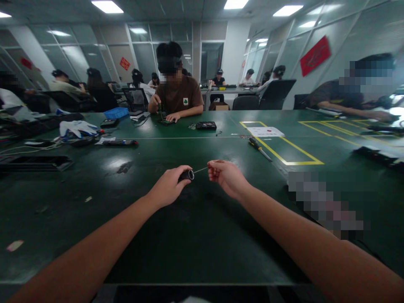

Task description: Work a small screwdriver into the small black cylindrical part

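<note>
My left hand (168, 185) is wrapped round a short black cylinder (188, 174) with a silvery ring at its end, which faces right. Opposite it, my right hand (225, 176) pinches a thin metal rod (200, 170). The rod spans the gap between the hands, and its left tip is at or very near the cylinder's ringed end; I cannot tell whether it goes inside. Both hands are just above the green table (195, 240). My fingers hide the rest of the cylinder and the rod's right end.
A yellow-and-black screwdriver (259, 148) lies beyond my right hand, near a white paper sheet (265, 131) and yellow tape lines. Across the table, a person (178, 94) works near a black device (206, 125). White gloves (77, 128), cables and a blue tray (116, 112) are at left.
</note>
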`<state>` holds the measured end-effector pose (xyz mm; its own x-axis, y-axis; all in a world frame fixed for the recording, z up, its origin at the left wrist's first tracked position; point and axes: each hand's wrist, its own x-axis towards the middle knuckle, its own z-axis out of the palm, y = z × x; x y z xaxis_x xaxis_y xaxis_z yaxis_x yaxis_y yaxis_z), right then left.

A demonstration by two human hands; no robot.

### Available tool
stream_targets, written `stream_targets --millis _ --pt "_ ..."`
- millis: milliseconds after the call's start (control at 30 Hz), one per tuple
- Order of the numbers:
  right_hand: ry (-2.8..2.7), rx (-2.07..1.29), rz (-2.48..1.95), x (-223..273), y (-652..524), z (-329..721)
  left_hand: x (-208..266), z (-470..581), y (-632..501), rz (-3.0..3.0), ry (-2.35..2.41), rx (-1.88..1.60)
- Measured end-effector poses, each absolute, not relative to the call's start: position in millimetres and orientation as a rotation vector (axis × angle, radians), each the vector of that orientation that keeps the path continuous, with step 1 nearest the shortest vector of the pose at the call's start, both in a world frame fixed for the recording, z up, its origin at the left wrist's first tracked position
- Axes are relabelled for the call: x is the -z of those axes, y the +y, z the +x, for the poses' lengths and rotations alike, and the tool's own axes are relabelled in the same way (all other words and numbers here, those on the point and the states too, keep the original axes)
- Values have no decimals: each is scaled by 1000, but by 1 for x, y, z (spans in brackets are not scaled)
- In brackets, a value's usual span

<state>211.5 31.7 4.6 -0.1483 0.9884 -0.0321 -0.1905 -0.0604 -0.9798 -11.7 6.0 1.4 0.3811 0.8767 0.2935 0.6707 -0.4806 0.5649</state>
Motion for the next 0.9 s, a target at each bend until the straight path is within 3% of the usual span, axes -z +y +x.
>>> stream_targets --millis 633,900 --pt "-1183 -1268 -1070 -6 32 215 1 -12 7 2271 1426 -736" --pt "-1620 -1010 -965 -9 18 211 1 -12 7 2244 1470 -667"
